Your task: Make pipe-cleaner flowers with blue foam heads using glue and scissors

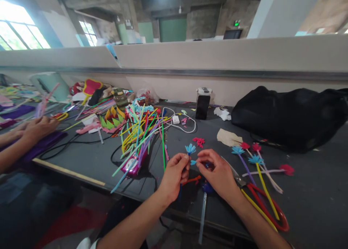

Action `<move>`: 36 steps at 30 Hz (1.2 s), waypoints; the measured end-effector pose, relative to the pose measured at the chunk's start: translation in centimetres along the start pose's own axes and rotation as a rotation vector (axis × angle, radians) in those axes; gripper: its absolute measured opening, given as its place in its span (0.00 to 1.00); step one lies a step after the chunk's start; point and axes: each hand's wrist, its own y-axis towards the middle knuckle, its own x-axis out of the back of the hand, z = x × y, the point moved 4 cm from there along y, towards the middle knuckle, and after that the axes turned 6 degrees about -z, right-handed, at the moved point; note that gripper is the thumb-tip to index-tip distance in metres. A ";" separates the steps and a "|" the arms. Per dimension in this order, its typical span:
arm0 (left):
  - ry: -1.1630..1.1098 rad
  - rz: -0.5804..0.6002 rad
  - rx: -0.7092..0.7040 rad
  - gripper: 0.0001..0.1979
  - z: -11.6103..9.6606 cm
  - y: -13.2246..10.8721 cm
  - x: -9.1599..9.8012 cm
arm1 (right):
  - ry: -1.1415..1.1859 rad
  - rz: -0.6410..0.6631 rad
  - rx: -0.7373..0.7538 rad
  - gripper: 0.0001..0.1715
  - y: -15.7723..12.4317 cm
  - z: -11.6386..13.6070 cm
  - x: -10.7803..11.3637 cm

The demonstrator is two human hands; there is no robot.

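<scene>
My left hand [174, 174] pinches the stem of a small blue paper flower [190, 148] just above the dark table [89, 158]. My right hand [217, 172] is closed beside it, fingertips pinching a small blue piece [193, 162] next to the stem. Under my hands lie a pale blue straw [202, 214] and an orange strip [191, 180]. Right of my right hand rest red-handled scissors [269, 205] and several finished straw flowers [257, 160] in blue and red.
A heap of coloured straws [141, 129] lies left of centre, with a white charger cable [179, 122] and a phone [202, 106] behind. A black bag [290, 116] fills the back right. Another person's hands [35, 127] rest on purple material at the left.
</scene>
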 end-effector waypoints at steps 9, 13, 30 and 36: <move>0.049 0.019 0.018 0.17 0.7 0.0 0.0 | -0.028 -0.017 0.009 0.07 -0.3 0.3 0.1; 0.054 0.030 0.019 0.18 0.6 -0.1 -0.1 | -0.045 -0.038 0.035 0.06 -0.5 0.4 0.0; -0.031 -0.032 -0.044 0.17 -0.4 -0.4 0.2 | -0.160 -0.081 0.125 0.12 -0.6 0.0 0.4; -0.045 -0.014 -0.018 0.18 -0.4 -0.6 -0.1 | -0.125 -0.072 0.179 0.07 -0.7 0.5 0.1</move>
